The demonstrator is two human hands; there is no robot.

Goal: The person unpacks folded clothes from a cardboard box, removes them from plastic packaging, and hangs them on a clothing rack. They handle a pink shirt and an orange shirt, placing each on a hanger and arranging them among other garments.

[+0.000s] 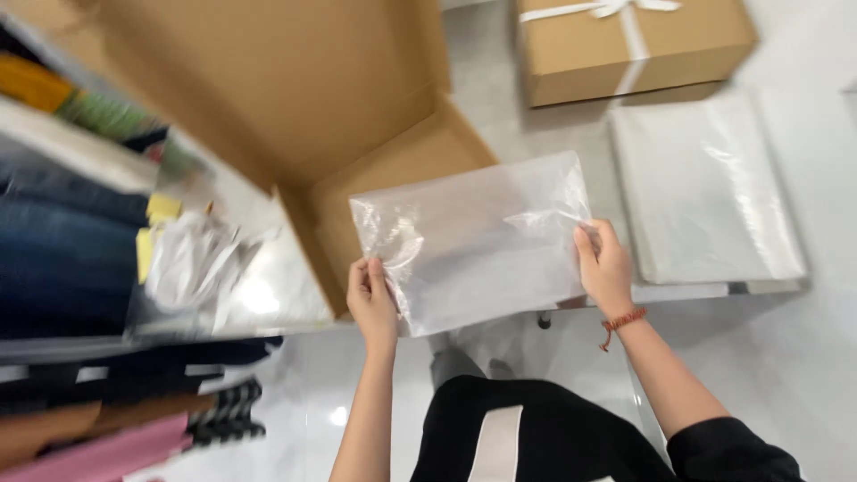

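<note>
Clear plastic bag (478, 241), flat, held up

The left hand (370, 299) and right hand (604, 268) pinch opposite edges of a clear plastic bag (473, 241), held flat above an open cardboard box (357, 134). A stack of clear bags (705, 192) lies near the worktop's (536, 134) right edge, with a ribbon-tied closed box (625, 45) beyond it.

The plastic bag (473, 241) is held flat between the left hand (370, 299) at its near left corner and the right hand (605, 268) at its right edge, in front of the open carton (357, 116). Behind and to the right stands a closed tied box (625, 45) — a stack of bags (705, 187) lies in front of it, right of the held bag. Folded garments (71, 250) lie stacked at far left.
</note>
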